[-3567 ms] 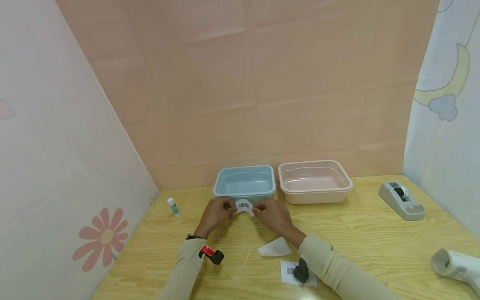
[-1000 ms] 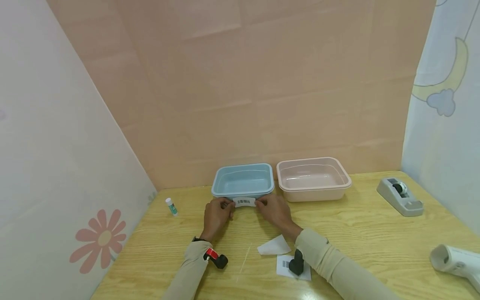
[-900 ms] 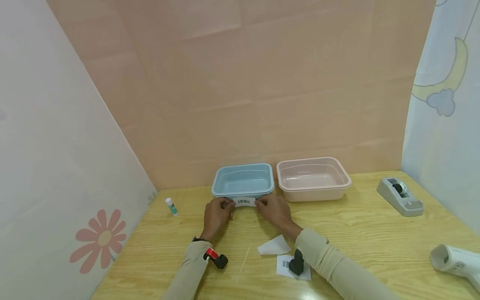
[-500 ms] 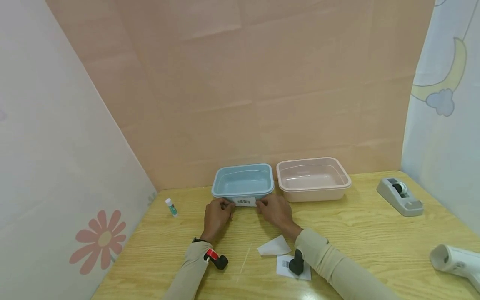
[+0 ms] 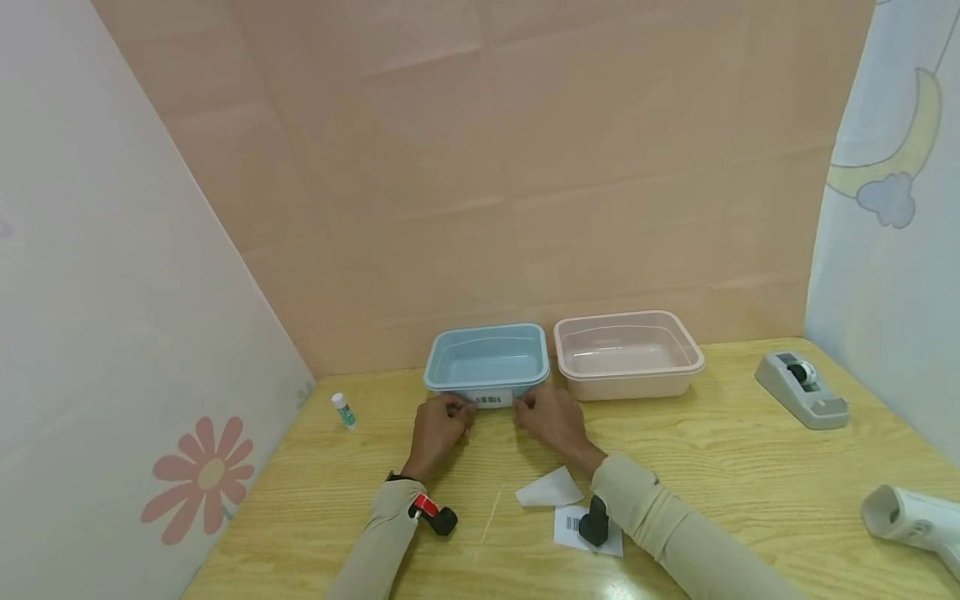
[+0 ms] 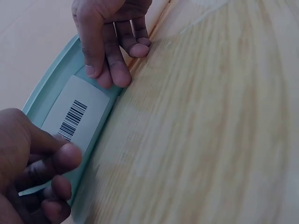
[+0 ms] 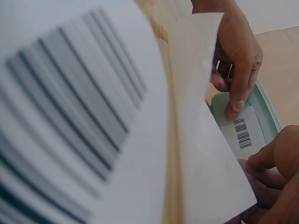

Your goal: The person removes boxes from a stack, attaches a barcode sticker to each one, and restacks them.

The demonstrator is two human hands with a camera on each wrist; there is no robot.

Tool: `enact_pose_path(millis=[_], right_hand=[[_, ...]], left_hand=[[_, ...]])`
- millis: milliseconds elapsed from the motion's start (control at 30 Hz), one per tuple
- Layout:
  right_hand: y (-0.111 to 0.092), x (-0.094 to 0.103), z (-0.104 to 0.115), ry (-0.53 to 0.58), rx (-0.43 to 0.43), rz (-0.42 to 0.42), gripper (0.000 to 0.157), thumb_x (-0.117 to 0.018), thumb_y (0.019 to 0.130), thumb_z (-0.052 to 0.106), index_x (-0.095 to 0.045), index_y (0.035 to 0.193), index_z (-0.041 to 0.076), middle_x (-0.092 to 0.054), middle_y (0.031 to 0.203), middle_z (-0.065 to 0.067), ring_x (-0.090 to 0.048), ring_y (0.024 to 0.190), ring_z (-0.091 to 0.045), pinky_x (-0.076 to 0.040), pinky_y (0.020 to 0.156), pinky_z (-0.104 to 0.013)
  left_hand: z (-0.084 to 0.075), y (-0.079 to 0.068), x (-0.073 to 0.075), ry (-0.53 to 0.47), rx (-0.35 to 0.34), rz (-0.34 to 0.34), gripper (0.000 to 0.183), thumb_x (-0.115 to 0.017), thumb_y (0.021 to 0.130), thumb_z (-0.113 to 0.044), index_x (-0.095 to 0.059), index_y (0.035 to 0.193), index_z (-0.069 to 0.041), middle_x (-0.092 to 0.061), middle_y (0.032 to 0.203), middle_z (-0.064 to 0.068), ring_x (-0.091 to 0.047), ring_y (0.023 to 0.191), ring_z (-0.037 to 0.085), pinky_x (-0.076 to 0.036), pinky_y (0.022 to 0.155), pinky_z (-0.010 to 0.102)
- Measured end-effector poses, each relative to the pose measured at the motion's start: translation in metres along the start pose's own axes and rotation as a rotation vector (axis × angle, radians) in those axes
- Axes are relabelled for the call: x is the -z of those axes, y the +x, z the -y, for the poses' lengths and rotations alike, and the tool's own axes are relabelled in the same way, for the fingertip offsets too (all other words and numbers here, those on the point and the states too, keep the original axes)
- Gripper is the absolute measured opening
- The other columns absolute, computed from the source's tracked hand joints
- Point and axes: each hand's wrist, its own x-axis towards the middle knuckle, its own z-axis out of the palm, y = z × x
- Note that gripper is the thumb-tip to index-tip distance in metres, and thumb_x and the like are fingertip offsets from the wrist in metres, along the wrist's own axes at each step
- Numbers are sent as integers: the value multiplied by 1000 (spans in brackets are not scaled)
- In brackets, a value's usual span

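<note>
A white barcode label [image 5: 490, 400] lies against the front wall of the light-blue basin [image 5: 480, 387]. My left hand [image 5: 437, 429] pinches the label's left end; its fingertips cover that corner. At the other end my right hand [image 5: 555, 423] pinches the label's edge, thumb and fingers bent close together. The left wrist view shows the label [image 6: 72, 114] looking flat along the basin, with its bars facing out. Between both hands the same label [image 7: 244, 133] appears in the right wrist view, partly hidden by loose paper close to the camera.
A pink basin [image 5: 630, 386] stands right of the blue one. A glue stick [image 5: 343, 411] is at left, a tape dispenser [image 5: 804, 392] and a white barcode scanner [image 5: 918, 525] at right. A blank paper piece [image 5: 551, 488] and a second barcode label [image 5: 573, 533] lie by my right forearm.
The label was bowed between my hands, then straightened; it now sits closer against the blue basin's front. Both hands keep hold of its ends and have shifted only slightly.
</note>
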Motion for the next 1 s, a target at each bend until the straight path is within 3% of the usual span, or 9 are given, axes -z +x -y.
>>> enact_pose_path(millis=[167, 300, 433, 533, 667, 833, 1000], right_hand=[[0, -1, 2, -38, 45, -15, 20, -70, 92, 20, -77, 75, 14, -59, 56, 13, -52, 46, -8, -31, 42, -27], [0, -2, 4, -43, 73, 2, 8, -72, 90, 18, -80, 88, 16, -65, 68, 12, -50, 52, -8, -36, 47, -29], [-1, -2, 7, -9, 91, 64, 15, -68, 90, 13, -80, 99, 17, -70, 83, 11, -47, 53, -8, -37, 48, -29], [0, -2, 7, 22, 125, 91, 21, -64, 91, 7, -78, 103, 16, -71, 82, 9, -44, 50, -7, -36, 48, -27], [0, -3, 8, 65, 154, 113, 27, -57, 93, 1, -75, 110, 12, -70, 73, 5, -41, 47, -5, -34, 46, -24], [-2, -4, 6, 89, 110, 169, 27, -53, 96, 3, -69, 118, 8, -71, 75, 4, -45, 49, -7, -35, 48, -24], [-1, -5, 4, 33, 55, 205, 28, -57, 95, 9, -69, 120, 9, -68, 80, 8, -51, 59, -11, -41, 56, -30]], left_hand=[[3, 2, -1, -129, 3, 104, 18, -69, 97, -24, -78, 101, -9, -67, 64, 6, -63, 53, 16, -42, 49, 24], [4, 2, 0, -230, -6, 175, 18, -66, 99, -22, -77, 108, -12, -70, 73, 16, -66, 61, 26, -44, 52, 22], [2, 2, 2, -279, -48, 234, 21, -62, 102, -21, -75, 117, -15, -69, 76, 19, -67, 66, 35, -44, 53, 23], [0, 2, 2, -294, -59, 265, 23, -60, 103, -21, -72, 121, -17, -68, 74, 18, -65, 66, 37, -43, 51, 25], [-1, 3, 1, -264, -49, 268, 22, -57, 104, -19, -71, 121, -17, -68, 72, 14, -62, 63, 34, -43, 50, 25], [-2, 3, -1, -219, -20, 249, 22, -53, 106, -16, -70, 119, -12, -69, 72, 11, -59, 59, 26, -44, 49, 25], [-2, 2, -2, -206, 35, 220, 22, -50, 106, -11, -69, 115, -2, -69, 72, 12, -58, 58, 20, -43, 49, 25]])
